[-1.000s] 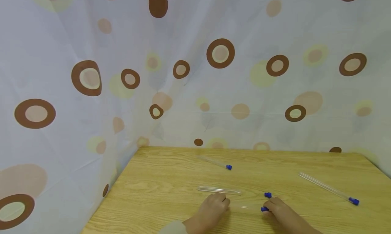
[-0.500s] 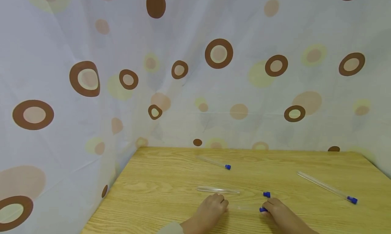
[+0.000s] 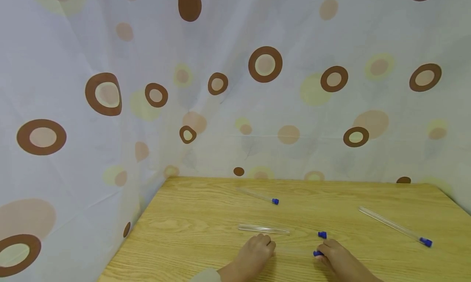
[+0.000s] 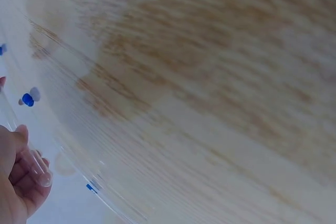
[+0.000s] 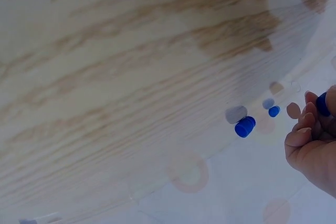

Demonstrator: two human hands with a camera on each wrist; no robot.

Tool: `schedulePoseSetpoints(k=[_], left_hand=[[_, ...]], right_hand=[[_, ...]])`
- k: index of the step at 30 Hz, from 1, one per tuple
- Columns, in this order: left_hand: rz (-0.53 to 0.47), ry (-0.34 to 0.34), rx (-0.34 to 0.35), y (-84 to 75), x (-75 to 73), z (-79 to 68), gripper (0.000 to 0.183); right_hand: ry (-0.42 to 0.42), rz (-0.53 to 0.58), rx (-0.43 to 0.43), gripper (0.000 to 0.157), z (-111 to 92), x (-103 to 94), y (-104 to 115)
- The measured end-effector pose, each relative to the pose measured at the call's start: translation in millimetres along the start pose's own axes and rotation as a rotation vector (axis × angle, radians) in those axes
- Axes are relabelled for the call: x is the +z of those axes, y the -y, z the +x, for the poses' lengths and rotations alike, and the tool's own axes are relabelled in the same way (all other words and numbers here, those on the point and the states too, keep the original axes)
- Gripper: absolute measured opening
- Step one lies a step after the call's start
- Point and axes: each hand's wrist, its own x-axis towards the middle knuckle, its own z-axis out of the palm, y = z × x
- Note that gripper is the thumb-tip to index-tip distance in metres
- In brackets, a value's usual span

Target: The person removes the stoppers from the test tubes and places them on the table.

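While your left hand (image 3: 252,254) curls its fingers round a clear, slender tube (image 4: 41,171) with a rounded end, your right hand (image 3: 339,258) pinches a deep-blue cap (image 3: 318,253). The tube spans the space between your hands, over the wooden table (image 3: 198,216); you cannot tell whether it meets the cap. A loose stopper (image 3: 322,234), also blue, lies just beyond.

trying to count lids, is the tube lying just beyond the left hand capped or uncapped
Uncapped: the tube shows no blue at either end; a loose blue cap lies to its right.
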Motion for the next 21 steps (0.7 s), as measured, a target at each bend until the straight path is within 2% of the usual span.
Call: schedulePoseSetpoints(k=[3,9,21], left_hand=[[-0.005,0.012,-0.003,-0.5,-1.6,-0.2,0.015],[-0.022,0.010,0.003,-2.2,-3.5,-0.1,0.015],[-0.012,-0.031,0.003,1.8,-2.0,-1.3,0.015]], right_hand=[[-0.010,0.010,0.000,0.021,0.3,0.0,0.3],[0.016,0.057,0.055,0.015,-0.9,-2.6,1.4],[0.039,0.106,0.036,0.015,3.0,-5.0,0.9]])
